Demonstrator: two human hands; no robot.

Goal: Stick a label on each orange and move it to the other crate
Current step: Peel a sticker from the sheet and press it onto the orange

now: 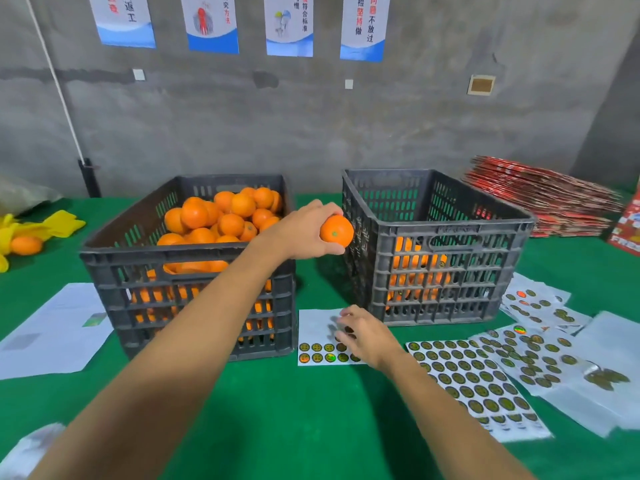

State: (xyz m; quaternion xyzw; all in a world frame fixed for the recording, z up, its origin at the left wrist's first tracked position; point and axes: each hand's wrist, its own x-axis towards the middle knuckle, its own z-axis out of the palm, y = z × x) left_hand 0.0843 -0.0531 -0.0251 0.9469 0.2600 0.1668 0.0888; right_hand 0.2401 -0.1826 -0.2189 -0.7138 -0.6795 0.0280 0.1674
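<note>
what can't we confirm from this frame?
- Head view: whether the right hand has pinched a sticker; its fingers are blurred and cover the sticker sheet.
- Whether the orange in the left hand bears a label; only one side shows.
- Orange count in the right crate; its wall hides them.

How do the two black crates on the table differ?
The left crate is heaped with oranges almost to its rim; the right crate holds only a low layer, seen through its slats. The left crate stands nearer the camera than the right crate. Both are dark slatted plastic on green cloth.
</note>
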